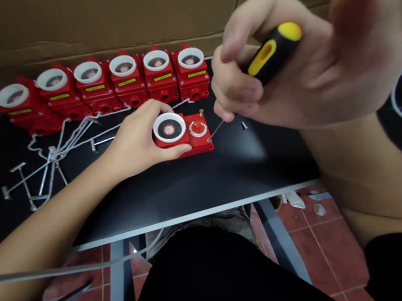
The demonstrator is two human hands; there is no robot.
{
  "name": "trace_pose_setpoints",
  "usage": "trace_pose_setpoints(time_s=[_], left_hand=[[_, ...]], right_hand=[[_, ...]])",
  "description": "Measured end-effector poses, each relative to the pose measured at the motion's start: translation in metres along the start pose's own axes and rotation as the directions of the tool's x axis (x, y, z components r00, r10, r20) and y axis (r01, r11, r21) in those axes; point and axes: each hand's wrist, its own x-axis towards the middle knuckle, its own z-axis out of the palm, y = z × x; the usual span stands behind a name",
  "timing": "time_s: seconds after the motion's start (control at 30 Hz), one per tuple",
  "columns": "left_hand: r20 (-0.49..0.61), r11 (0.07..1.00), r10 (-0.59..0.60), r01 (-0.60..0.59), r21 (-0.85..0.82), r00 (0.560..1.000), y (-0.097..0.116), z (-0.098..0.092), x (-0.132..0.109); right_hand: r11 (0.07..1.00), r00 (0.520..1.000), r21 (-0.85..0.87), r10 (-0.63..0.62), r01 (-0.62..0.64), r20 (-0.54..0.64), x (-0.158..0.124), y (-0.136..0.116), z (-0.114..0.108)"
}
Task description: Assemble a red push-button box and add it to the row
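My left hand (142,136) is wrapped round a red alarm box (200,145) with a white-rimmed round window, pressing it on the black table. Beside that window the box carries a small red lens (198,128). A brass-coloured screw (201,112) stands up at its far right corner. In my right hand (287,68) is a screwdriver (272,58) with a black and yellow handle, gripped by curled fingers while the thumb is raised off it. The thin shaft slants down left, its tip at a screw on the box's near right corner.
Several similar red boxes (126,83) stand in a row along the cardboard wall (93,21). Small metal hammers on white cords (52,154) lie tangled at the left. A loose screw (244,125) lies right of the held box. A cable (71,268) crosses the lower left.
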Motion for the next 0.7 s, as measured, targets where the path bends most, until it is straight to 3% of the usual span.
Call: trace_pose_setpoints(time_s=[0.1, 0.2, 0.37, 0.5, 0.57, 0.7], left_hand=[[-0.002, 1.0, -0.021, 0.021, 0.003, 1.0, 0.001, 0.0, 0.0], [0.003, 0.999, -0.029, 0.029, -0.032, 1.0, 0.001, 0.0, 0.0], [0.003, 0.998, -0.026, 0.027, -0.055, 1.0, 0.003, 0.002, 0.002], [0.009, 0.997, -0.041, 0.041, -0.069, 0.999, 0.003, 0.002, 0.003], [0.003, 0.996, -0.048, 0.048, -0.08, 0.999, 0.004, 0.002, 0.003], [0.007, 0.996, -0.052, 0.053, -0.069, 0.999, 0.004, 0.001, 0.002]], right_hand=[[0.998, 0.997, 0.02, 0.055, -0.056, 0.046, 0.0, -0.007, -0.005], [0.999, 0.998, 0.028, 0.02, -0.022, 0.054, -0.003, -0.004, -0.011], [0.999, 1.0, -0.038, 0.01, -0.011, -0.014, -0.009, 0.0, -0.007], [0.995, 0.99, -0.039, -0.093, 0.089, -0.105, -0.006, -0.002, 0.004], [0.997, 0.983, -0.065, -0.052, 0.041, -0.174, -0.003, -0.004, 0.006], [0.979, 0.961, -0.057, 0.18, -0.196, -0.211, -0.003, -0.002, -0.002]])
